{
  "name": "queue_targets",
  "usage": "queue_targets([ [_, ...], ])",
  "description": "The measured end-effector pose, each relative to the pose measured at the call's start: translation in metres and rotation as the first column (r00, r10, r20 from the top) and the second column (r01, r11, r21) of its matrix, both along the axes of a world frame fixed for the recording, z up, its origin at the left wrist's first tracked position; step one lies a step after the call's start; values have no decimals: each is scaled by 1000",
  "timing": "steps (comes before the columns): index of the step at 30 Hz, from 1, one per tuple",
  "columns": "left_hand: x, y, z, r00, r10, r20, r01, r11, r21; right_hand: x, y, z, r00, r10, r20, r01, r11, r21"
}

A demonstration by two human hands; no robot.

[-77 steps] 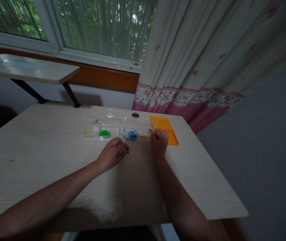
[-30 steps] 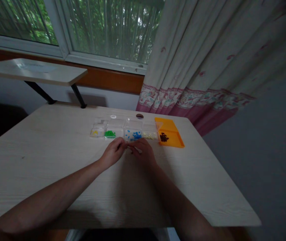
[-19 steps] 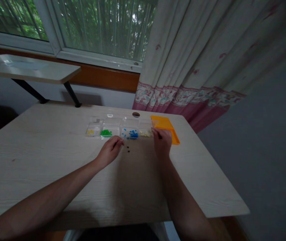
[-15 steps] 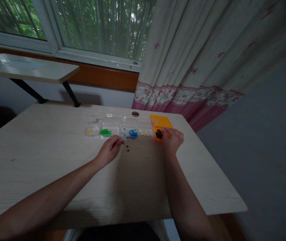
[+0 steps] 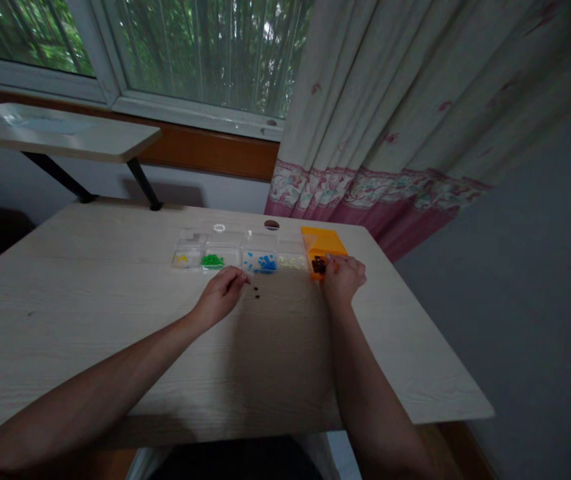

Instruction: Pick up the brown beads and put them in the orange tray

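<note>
My left hand (image 5: 223, 293) is closed in a pinch just above the table, in front of the clear boxes. What its fingertips hold is too small to make out. Two tiny dark pieces (image 5: 257, 293) are just right of those fingertips. At the right end of the row, my right hand (image 5: 344, 277) reaches into the open orange box (image 5: 326, 240), its fingers drawn together at the dark brown pieces (image 5: 318, 265). Whether anything sits between these fingers is hidden.
Open clear boxes hold yellow pieces (image 5: 181, 259), green pieces (image 5: 212, 260), blue pieces (image 5: 266, 263) and pale pieces (image 5: 293, 262). Behind them is a round hole (image 5: 271, 225) in the table (image 5: 90, 287). A raised shelf (image 5: 110, 143) stands at left; a curtain (image 5: 365, 140) hangs behind.
My right hand has shifted slightly left over the dark brown pieces, covering more of them. The left hand keeps its pinch in nearly the same place. The view has moved slightly.
</note>
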State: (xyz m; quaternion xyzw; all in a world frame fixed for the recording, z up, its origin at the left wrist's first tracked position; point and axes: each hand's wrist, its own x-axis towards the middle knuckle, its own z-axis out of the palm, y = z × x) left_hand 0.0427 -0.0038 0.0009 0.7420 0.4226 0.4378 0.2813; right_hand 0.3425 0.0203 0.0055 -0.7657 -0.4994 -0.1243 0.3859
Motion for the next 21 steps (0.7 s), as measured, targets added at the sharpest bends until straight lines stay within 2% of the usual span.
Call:
queue_targets([
  [5,0,0,-1,998,22,-61,-19,999,49,1,1,0,999,39,-37,-35,995,96],
  [9,0,-3,1,984,-15,-177,30,996,84,-5,5,-1,987,159,-29,-152,974,167],
  [12,0,-5,2,954,-46,-295,73,994,79,-22,5,-1,954,297,36,-299,941,156],
  [16,2,-6,4,913,-42,-406,91,991,101,-47,0,0,876,469,110,-479,871,110],
  [21,6,-8,5,890,-9,-456,65,992,108,-57,-3,3,828,544,133,-559,821,115],
])
